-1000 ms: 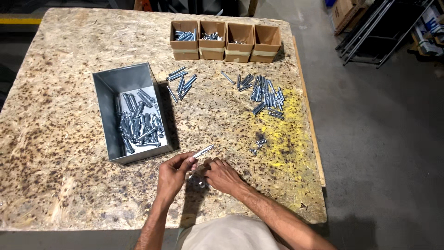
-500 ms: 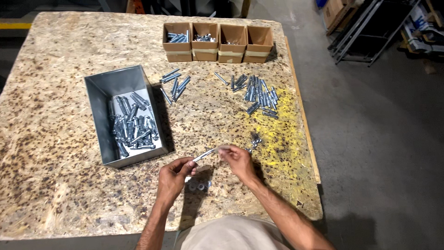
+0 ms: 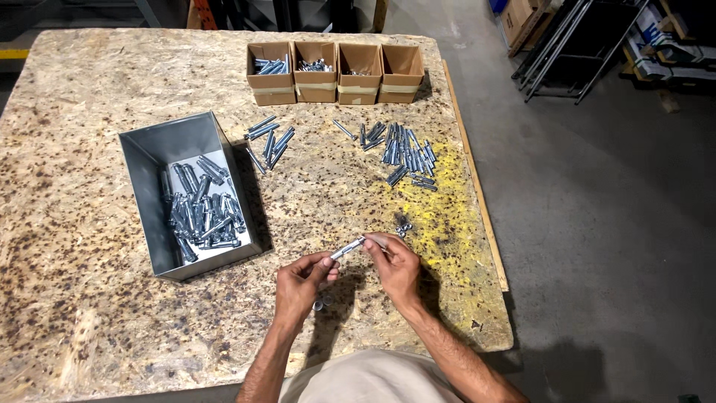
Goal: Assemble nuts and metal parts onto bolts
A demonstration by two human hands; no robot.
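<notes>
My left hand (image 3: 302, 281) grips the lower end of a silver anchor bolt (image 3: 346, 248), held slanted above the chipboard table (image 3: 89, 112). The fingertips of my right hand (image 3: 393, 265) pinch the bolt's upper end. Small metal parts (image 3: 322, 301) lie on the table just under my left hand. A few loose nuts (image 3: 403, 227) sit beside my right hand. To the left stands a grey metal bin (image 3: 153, 149) holding several bolts.
Four open cardboard boxes (image 3: 335, 71) stand in a row at the table's far edge; two show bolts inside. Loose bolt piles lie mid-table (image 3: 268, 138) and on a yellow stain (image 3: 403, 153). Concrete floor and metal racks (image 3: 574, 45) are to the right.
My right hand rose from beside the left and moved to the bolt's upper end. The bolt is now lifted between both hands. The camera view shifted slightly.
</notes>
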